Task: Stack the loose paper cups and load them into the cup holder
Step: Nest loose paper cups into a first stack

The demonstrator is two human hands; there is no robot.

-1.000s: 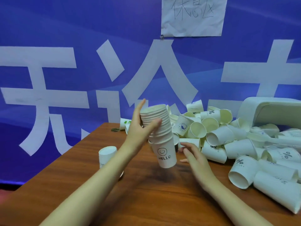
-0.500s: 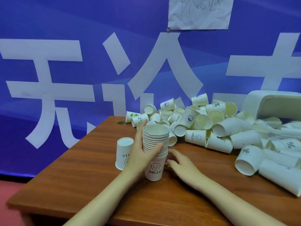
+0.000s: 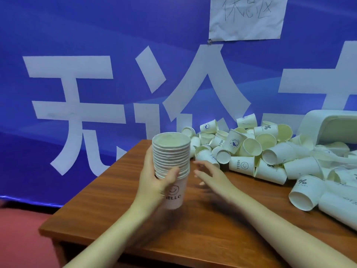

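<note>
My left hand (image 3: 154,180) grips a tall stack of nested white paper cups (image 3: 171,157), upright, its bottom cup printed with a smiley and "HELLO". The stack is lifted a little above the wooden table (image 3: 212,229). My right hand (image 3: 210,176) is just right of the stack, fingers spread and blurred, holding nothing. A heap of loose paper cups (image 3: 251,149) lies on the table's far right side. A white moulded cup holder (image 3: 328,126) lies on its side behind the heap at the right edge.
A blue banner with large white characters (image 3: 96,84) hangs right behind the table, with a paper note (image 3: 245,18) pinned on it. The table's left edge and corner (image 3: 44,229) drop to a red floor. Larger cups (image 3: 307,192) lie near the right edge.
The stack rested on the table half a second ago; my left hand has lifted it. The single cup that stood left of the stack is no longer visible. My right hand moved away from the stack's base.
</note>
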